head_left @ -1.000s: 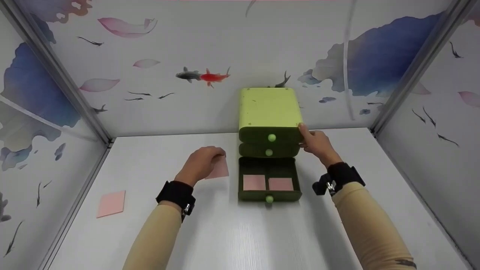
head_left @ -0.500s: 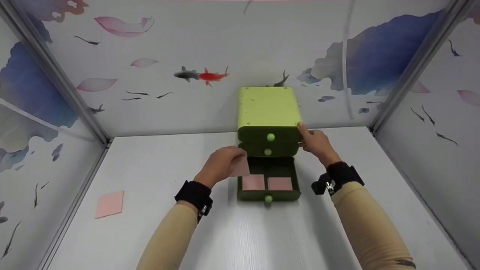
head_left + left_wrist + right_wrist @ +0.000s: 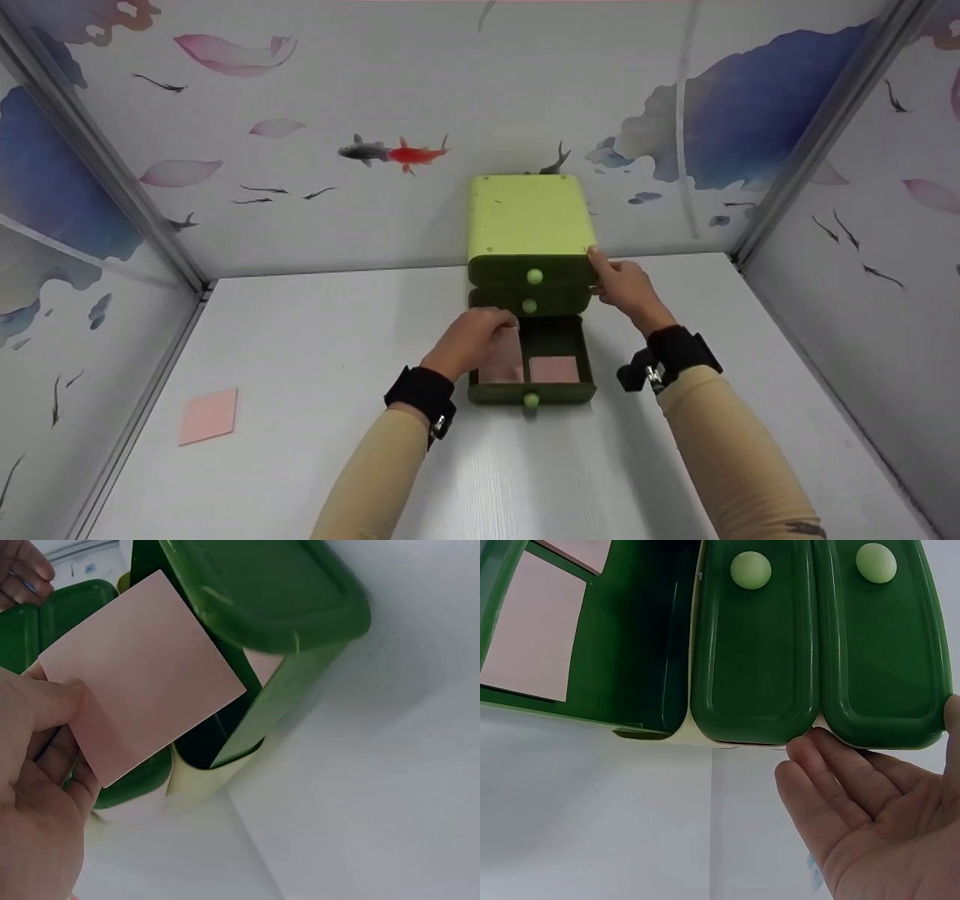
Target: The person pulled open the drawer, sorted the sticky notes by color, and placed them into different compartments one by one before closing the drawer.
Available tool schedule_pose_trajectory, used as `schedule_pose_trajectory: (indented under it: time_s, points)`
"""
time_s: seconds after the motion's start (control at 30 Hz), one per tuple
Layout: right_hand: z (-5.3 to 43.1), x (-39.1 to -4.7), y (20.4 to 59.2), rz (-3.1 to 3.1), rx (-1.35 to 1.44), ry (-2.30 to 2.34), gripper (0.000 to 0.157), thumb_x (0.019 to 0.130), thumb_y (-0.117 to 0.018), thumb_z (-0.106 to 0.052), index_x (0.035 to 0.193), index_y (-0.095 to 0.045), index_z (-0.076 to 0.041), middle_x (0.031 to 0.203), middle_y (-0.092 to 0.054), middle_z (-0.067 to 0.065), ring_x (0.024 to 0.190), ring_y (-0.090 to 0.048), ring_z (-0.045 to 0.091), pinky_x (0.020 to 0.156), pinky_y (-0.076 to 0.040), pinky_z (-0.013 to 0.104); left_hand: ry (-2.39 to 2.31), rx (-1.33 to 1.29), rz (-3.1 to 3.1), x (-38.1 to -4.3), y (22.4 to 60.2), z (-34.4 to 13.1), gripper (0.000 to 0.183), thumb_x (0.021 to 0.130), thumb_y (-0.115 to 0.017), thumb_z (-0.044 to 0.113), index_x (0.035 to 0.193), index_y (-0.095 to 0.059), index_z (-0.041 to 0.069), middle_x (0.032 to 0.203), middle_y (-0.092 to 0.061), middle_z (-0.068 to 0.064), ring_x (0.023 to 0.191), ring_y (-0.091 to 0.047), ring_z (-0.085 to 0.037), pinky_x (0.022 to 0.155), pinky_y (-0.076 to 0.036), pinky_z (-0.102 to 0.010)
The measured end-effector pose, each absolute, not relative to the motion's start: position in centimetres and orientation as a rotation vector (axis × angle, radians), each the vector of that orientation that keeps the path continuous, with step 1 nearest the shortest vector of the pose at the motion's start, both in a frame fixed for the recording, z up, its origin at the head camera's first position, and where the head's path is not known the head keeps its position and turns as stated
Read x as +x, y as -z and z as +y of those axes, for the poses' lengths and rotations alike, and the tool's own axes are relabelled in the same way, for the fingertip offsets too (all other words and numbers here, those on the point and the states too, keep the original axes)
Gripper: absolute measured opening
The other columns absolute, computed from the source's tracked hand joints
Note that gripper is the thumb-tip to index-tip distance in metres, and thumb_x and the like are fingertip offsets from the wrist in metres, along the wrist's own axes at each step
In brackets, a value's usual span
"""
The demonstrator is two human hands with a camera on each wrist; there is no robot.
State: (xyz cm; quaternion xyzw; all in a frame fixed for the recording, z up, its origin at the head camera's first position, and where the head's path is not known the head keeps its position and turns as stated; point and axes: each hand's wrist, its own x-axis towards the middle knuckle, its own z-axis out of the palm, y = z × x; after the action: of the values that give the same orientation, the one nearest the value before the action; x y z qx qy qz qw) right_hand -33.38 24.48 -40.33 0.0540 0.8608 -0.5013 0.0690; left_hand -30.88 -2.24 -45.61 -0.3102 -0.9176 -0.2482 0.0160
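Observation:
My left hand (image 3: 472, 341) pinches a pink paper square (image 3: 142, 679) by its edge, thumb on the near face and fingers behind. In the head view the square hangs over the left compartment of the pulled-out bottom drawer (image 3: 531, 393). Another pink square (image 3: 536, 626) lies in that drawer's right compartment, and one in the left compartment is partly hidden by the held square. My right hand (image 3: 630, 292) holds the front right corner of the green drawer cabinet (image 3: 531, 214). Its thumb is at the top edge, its fingers (image 3: 855, 772) against the side.
One more pink square (image 3: 208, 416) lies on the white table (image 3: 315, 337) at the left. The cabinet's upper two drawers, with round light green knobs (image 3: 534, 277), are pushed in. A patterned wall (image 3: 300, 202) rises behind the cabinet, and side walls stand left and right.
My left hand has carried the pink square rightward from beside the cabinet to over the bottom drawer's left compartment. The right hand keeps its place on the cabinet corner.

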Motion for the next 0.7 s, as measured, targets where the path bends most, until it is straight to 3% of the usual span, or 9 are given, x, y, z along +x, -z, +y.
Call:
schedule_pose_trajectory:
  time_s: [0.13,0.43,0.7]
  points:
    - [24.6,-33.4,40.3,2.602,0.171,1.493,0.082,0.095,-0.034,-0.068,0.124,-0.058,0.005,0.112,-0.061,0.019,0.109,-0.061,0.027,0.08,-0.049,0.02,0.75,-0.933,-2.957,-31.1,46.4,-1.5,0.03,0.096,-0.055,-0.001,0.118,-0.07,0.012,0.118,-0.07,-0.005,0.114,-0.064,-0.022,0.1,-0.051,-0.034]
    - [24.5,-33.5,40.6,2.614,0.184,1.485,0.087,0.093,-0.034,-0.071,0.13,-0.056,0.005,0.121,-0.061,0.024,0.114,-0.061,0.031,0.095,-0.05,0.034,0.773,-0.843,-3.114,-31.6,48.5,-1.1,0.033,0.098,-0.052,0.001,0.123,-0.068,0.014,0.124,-0.068,-0.005,0.117,-0.062,-0.022,0.1,-0.051,-0.036]
    - [24.6,-33.4,40.6,2.622,0.153,1.492,0.087,0.094,-0.034,-0.07,0.134,-0.054,0.004,0.126,-0.061,0.024,0.117,-0.061,0.032,0.097,-0.051,0.036,0.733,-0.876,-3.136,-32.1,49.6,-0.6,0.043,0.095,-0.047,-0.009,0.126,-0.066,0.013,0.13,-0.064,-0.007,0.125,-0.057,-0.026,0.105,-0.047,-0.037]
